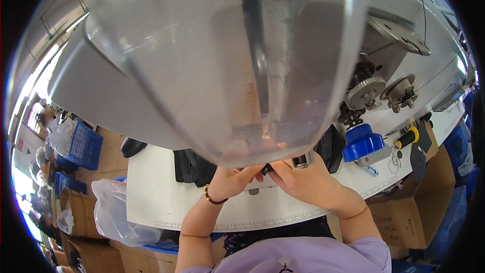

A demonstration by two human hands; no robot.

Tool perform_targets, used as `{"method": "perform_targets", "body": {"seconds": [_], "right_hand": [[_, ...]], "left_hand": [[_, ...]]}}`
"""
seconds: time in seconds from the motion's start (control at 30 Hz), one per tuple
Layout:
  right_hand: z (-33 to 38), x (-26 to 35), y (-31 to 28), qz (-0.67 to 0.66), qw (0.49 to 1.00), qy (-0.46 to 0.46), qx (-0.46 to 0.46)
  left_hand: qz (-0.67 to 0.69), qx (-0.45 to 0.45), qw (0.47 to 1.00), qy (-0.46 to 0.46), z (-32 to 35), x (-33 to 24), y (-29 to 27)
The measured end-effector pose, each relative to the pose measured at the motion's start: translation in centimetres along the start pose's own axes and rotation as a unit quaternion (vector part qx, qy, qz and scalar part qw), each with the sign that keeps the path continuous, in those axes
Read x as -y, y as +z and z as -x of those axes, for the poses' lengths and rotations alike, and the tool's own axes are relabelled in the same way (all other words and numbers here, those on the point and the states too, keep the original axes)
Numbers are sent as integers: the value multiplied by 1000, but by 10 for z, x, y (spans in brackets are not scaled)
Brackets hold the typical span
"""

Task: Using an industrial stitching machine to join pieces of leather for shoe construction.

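Both hands are close together at the sewing machine [126,86], beneath its clear plastic guard [212,121]. A small black piece [266,169] shows between the fingertips. My left hand [230,181], with a beaded bracelet at the wrist, pinches toward it from the left. My right hand [298,179] closes on it from the right, fingers bent. The guard partly covers the fingertips, so the piece's full shape is hidden. Flat black pieces lie stacked [193,168] left of my hands, and more black pieces [329,149] lie to the right.
The white table [202,217] has a ruler strip along its near edge. A blue knob [362,141], yellow-handled tool [407,137] and scissors-like black tool stand right. A cardboard box [414,212] is below right; a plastic bag [121,212] and blue crates [83,144] are left.
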State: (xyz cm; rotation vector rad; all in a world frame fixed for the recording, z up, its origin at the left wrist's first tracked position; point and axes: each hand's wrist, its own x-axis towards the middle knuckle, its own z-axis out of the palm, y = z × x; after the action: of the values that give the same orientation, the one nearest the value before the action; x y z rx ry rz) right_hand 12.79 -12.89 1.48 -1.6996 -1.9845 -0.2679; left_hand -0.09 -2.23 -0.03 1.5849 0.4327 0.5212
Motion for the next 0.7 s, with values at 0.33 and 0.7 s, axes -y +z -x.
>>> {"method": "perform_targets", "body": {"seconds": [0.33,0.7], "right_hand": [[-8,-8,-16,-161,983,61,-62],[-9,-21,-14,-245,961,118,-44]], "left_hand": [[7,9,999,-34,-3,-1,-11],[53,-30,998,-30,4,-1,3]]}}
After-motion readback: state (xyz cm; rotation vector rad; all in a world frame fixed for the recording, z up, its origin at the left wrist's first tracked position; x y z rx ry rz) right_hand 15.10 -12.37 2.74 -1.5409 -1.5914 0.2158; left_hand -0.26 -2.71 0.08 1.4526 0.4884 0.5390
